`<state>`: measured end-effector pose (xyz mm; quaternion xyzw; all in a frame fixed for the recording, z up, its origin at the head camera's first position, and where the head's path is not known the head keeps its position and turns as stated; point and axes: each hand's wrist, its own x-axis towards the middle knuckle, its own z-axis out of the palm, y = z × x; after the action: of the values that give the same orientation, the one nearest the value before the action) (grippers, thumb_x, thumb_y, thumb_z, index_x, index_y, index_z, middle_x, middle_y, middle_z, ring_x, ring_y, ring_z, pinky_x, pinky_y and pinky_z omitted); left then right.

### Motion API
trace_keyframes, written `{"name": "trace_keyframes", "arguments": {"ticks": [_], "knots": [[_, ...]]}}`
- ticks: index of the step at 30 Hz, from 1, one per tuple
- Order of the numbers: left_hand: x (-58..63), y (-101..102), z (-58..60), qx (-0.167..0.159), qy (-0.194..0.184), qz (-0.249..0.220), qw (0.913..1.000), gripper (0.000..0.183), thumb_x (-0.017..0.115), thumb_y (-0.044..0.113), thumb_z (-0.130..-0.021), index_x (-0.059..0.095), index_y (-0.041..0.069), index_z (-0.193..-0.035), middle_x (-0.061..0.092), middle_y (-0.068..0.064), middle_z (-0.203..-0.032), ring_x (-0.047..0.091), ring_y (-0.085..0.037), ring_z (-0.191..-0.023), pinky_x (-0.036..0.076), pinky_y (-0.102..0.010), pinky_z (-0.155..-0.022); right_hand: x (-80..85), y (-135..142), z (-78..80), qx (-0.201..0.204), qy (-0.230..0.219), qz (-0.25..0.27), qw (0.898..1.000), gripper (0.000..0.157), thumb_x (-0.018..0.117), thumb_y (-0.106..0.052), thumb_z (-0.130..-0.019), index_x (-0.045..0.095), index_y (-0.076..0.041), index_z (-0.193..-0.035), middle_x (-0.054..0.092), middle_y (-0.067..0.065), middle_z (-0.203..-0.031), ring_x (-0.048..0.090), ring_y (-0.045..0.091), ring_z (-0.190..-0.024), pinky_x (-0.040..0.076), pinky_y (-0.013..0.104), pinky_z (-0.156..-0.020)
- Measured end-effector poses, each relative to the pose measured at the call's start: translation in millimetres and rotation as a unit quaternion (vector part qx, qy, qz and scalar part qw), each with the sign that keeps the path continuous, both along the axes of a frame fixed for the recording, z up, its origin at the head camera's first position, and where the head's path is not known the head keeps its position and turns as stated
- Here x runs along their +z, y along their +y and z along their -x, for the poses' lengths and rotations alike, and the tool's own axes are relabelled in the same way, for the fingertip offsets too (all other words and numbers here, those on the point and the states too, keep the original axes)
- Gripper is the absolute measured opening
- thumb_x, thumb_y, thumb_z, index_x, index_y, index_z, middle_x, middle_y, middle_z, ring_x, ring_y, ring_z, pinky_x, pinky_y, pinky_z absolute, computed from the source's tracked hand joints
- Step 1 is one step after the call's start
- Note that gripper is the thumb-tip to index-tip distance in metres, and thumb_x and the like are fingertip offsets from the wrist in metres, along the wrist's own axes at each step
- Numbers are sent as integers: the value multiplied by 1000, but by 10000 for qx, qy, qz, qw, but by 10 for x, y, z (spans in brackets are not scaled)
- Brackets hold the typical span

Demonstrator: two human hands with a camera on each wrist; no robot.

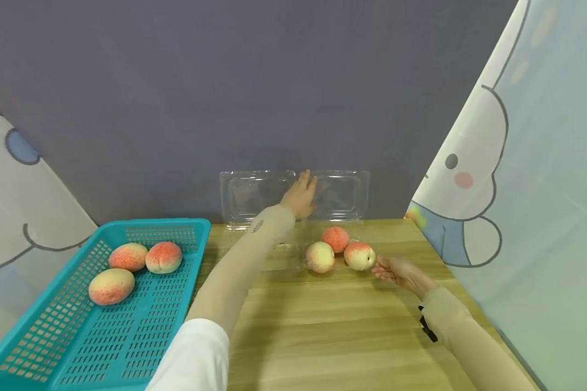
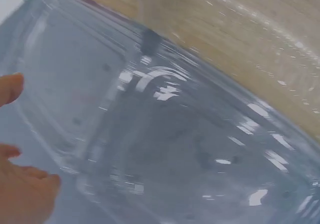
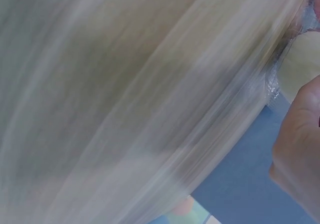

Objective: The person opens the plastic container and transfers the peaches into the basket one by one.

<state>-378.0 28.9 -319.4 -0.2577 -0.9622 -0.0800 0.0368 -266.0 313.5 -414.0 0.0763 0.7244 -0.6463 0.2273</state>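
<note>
My left hand (image 1: 300, 196), its fingers extended, reaches over the raised clear plastic lids at the back, where the left lid (image 1: 254, 195) and the right lid (image 1: 342, 195) meet. In the left wrist view, the thumb and fingers (image 2: 30, 194) stand apart beside the shiny clear plastic (image 2: 175, 134). Three peaches sit together in front of the right lid: a pale one (image 1: 320, 257), a red one (image 1: 335, 239) and a red-yellow one (image 1: 360, 256). Beside that last peach is my right hand (image 1: 396, 270), fingers loosely extended with the tips right at its side.
A teal perforated basket (image 1: 195, 282) stands on the left with three more peaches (image 1: 111, 286) in it. Under the clear containers is a wooden table (image 1: 323, 336). A grey backdrop (image 1: 293, 81) rises behind, and printed cloths (image 1: 543, 217) hang at both sides.
</note>
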Motion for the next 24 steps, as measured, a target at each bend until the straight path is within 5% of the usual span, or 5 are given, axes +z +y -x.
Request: {"name": "trace_keyframes", "arguments": {"ticks": [5,8,13,24], "knots": [[36,146,-264,-650,140,638,9957,74,59,32,-88,21,8,-146,7,-17,-153,9,-32,-141,14,-40,-115,-86,131,-51,294,186,102,9993,28,45,-28,-97,51,-1,-101,65,-2,-79,65,6,-72,53,16,-70],[72,226,-381,-860,162,813,9928,70,57,37,-88,25,11,-145,13,-14,-153,13,-31,-141,16,-39,-115,-41,166,-91,145,264,-15,9995,30,43,-27,-97,48,1,-106,65,-2,-80,65,6,-74,53,17,-71],[4,287,-540,-1045,-307,973,9893,63,55,36,-90,31,13,-143,19,-10,-152,16,-29,-140,23,-42,-112,62,190,-221,-147,49,-146,9998,27,36,-20,-99,43,3,-112,65,-2,-80,65,6,-73,54,18,-71],[-255,275,-665,-1164,-663,998,9860,52,59,26,-88,42,17,-137,31,-8,-147,26,-28,-137,29,-43,-110,-16,192,-286,-193,51,-5,9998,33,34,-19,-100,38,6,-121,65,-1,-83,65,7,-75,54,19,-73]]}}
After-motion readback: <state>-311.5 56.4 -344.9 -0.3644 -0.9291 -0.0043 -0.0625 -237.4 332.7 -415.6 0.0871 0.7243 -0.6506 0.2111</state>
